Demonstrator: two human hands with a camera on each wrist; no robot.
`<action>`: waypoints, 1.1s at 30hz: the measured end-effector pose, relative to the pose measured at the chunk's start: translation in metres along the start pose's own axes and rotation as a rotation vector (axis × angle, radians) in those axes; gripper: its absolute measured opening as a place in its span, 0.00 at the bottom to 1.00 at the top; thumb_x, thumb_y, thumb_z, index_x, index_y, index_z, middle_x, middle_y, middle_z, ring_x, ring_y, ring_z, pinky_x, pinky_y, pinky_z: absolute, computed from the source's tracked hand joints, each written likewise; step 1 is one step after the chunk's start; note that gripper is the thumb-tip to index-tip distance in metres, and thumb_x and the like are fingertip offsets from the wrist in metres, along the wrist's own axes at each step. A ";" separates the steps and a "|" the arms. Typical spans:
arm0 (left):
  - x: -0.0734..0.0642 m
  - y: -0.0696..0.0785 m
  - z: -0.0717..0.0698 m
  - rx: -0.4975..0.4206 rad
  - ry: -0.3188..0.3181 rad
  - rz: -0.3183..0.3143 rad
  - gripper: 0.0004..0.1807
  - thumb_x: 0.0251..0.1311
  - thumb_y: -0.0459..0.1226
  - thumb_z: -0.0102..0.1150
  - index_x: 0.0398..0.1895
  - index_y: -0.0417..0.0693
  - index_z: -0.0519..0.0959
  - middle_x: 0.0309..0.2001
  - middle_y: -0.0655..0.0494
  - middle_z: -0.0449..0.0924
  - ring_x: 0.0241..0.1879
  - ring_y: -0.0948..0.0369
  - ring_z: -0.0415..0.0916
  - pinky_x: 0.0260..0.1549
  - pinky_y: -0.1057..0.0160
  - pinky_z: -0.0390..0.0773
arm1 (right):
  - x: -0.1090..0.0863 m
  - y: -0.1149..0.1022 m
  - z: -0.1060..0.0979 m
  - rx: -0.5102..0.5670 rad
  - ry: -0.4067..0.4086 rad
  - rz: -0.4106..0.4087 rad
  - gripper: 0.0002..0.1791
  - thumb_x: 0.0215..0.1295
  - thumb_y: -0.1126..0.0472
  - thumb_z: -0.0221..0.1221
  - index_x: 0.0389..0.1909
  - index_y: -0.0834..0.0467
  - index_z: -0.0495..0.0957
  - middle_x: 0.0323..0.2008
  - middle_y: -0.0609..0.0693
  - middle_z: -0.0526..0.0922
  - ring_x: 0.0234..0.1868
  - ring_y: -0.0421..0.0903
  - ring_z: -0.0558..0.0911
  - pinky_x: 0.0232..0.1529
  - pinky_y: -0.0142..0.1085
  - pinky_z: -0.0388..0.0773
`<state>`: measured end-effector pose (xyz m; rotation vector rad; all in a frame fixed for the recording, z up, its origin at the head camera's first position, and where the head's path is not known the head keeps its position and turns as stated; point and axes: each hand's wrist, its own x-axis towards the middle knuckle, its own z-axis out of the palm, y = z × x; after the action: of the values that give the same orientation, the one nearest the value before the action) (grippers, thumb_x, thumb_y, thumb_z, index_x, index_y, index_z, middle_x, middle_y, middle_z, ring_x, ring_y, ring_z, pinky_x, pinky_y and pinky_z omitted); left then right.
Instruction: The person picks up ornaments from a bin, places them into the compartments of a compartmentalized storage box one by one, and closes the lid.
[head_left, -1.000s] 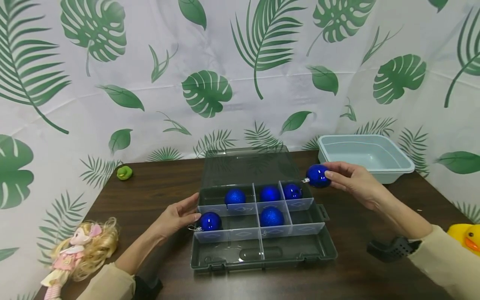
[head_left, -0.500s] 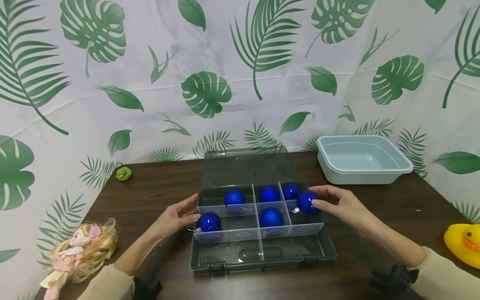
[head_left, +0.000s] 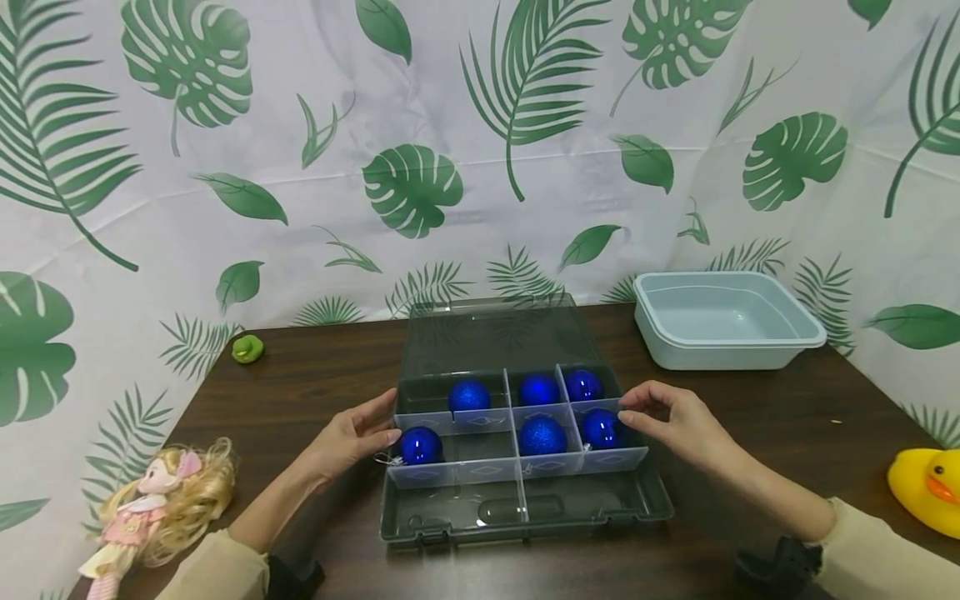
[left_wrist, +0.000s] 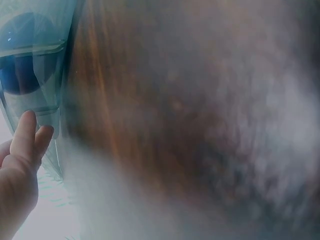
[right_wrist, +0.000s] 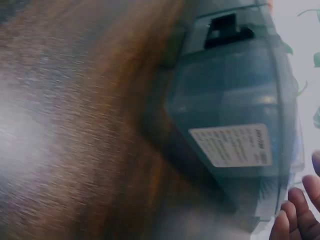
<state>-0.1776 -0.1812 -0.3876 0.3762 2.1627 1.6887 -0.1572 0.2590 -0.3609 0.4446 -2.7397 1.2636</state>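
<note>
A dark translucent organizer box (head_left: 457,504), divided into compartments, lies with its lid (head_left: 495,333) folded back. Several blue Christmas baubles sit in its compartments. My left hand (head_left: 348,437) rests at the box's left side, its thumb beside a shiny bauble (head_left: 421,445). Straight fingers (left_wrist: 25,135) lie near the outer wall in the left wrist view. At the right rim, my right hand (head_left: 678,421) has thumb and fingertips beside another shiny bauble (head_left: 602,429) in the middle-row right compartment. In the right wrist view, loosely bent fingers (right_wrist: 300,215) appear beside the box, with no bauble visible there.
A pale blue basin (head_left: 727,354) stands at the back right. A yellow duck (head_left: 926,492) is at the right edge, a small green duck (head_left: 247,348) at the back left. A blond doll (head_left: 150,508) lies at the left. A leaf-patterned cloth (head_left: 300,208) hangs behind the table.
My right hand has carried the shiny bauble down and left into the middle-row right compartment and let go of it. My left hand has stayed at the box's left side.
</note>
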 end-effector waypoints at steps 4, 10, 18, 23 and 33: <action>0.000 0.001 -0.002 0.009 -0.001 0.002 0.40 0.62 0.37 0.58 0.72 0.38 0.50 0.72 0.37 0.49 0.68 0.40 0.55 0.61 0.48 0.62 | 0.015 0.002 -0.008 0.049 -0.005 0.076 0.15 0.65 0.58 0.58 0.46 0.66 0.76 0.39 0.59 0.81 0.35 0.41 0.78 0.35 0.31 0.80; 0.007 0.009 -0.011 0.017 0.053 -0.025 0.35 0.65 0.40 0.54 0.70 0.33 0.54 0.69 0.35 0.55 0.66 0.43 0.60 0.58 0.56 0.69 | 0.052 0.005 -0.018 0.126 -0.035 0.153 0.22 0.71 0.59 0.51 0.56 0.72 0.69 0.53 0.70 0.74 0.49 0.56 0.79 0.49 0.41 0.79; 0.041 0.031 -0.034 -0.106 0.156 -0.062 0.30 0.70 0.34 0.46 0.70 0.29 0.51 0.69 0.32 0.54 0.67 0.42 0.56 0.59 0.58 0.64 | 0.095 0.010 -0.011 0.080 -0.058 0.188 0.20 0.69 0.66 0.50 0.57 0.75 0.67 0.54 0.71 0.74 0.51 0.58 0.77 0.50 0.39 0.78; 0.069 0.033 -0.044 -0.109 0.187 -0.111 0.30 0.70 0.34 0.45 0.70 0.29 0.51 0.68 0.32 0.55 0.66 0.43 0.58 0.59 0.59 0.65 | 0.113 0.016 -0.002 0.059 -0.086 0.256 0.21 0.69 0.66 0.50 0.58 0.74 0.67 0.54 0.70 0.74 0.49 0.56 0.77 0.48 0.39 0.77; 0.101 0.027 -0.054 -0.155 0.184 -0.224 0.29 0.69 0.33 0.46 0.69 0.29 0.53 0.68 0.33 0.56 0.54 0.61 0.76 0.52 0.68 0.73 | 0.144 0.020 0.003 0.125 -0.141 0.444 0.24 0.69 0.68 0.48 0.63 0.75 0.60 0.61 0.71 0.66 0.60 0.62 0.72 0.59 0.46 0.71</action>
<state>-0.2929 -0.1784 -0.3620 -0.0648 2.0877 1.8043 -0.3004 0.2368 -0.3477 -0.0816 -2.9975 1.5562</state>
